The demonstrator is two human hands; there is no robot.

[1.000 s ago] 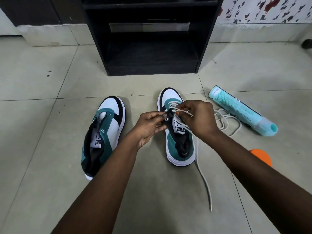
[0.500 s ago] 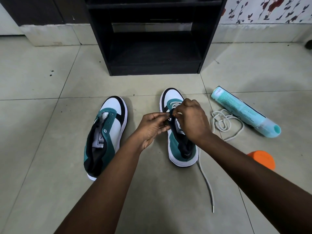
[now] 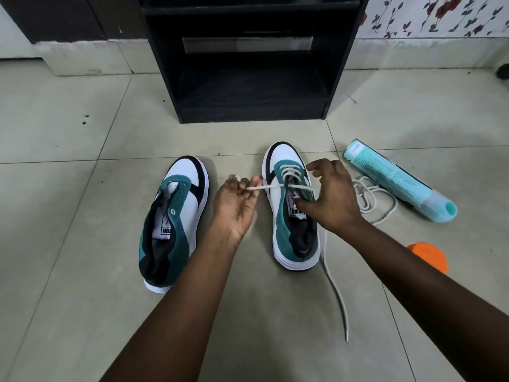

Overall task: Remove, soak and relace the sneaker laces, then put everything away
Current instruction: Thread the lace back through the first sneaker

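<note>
Two white, teal and black sneakers stand on the tiled floor. The left sneaker (image 3: 176, 216) has no lace. The right sneaker (image 3: 289, 216) is laced across its lower eyelets. My left hand (image 3: 237, 205) pinches one end of the white lace (image 3: 268, 186) and holds it taut to the left of the shoe. The lace's other end (image 3: 334, 293) trails on the floor toward me. My right hand (image 3: 330, 197) grips the right sneaker at its eyelet flap, thumb on the tongue. A second loose lace (image 3: 369, 199) lies in a heap to the right.
A teal bottle (image 3: 396, 183) lies on its side right of the heap. An orange lid (image 3: 428, 256) sits by my right forearm. A black shelf unit (image 3: 248, 106) stands on the floor straight ahead, against the wall.
My left hand has moved left and drawn the lace end out sideways from the shoe. My right hand has slid off the lace to the shoe's right side.
</note>
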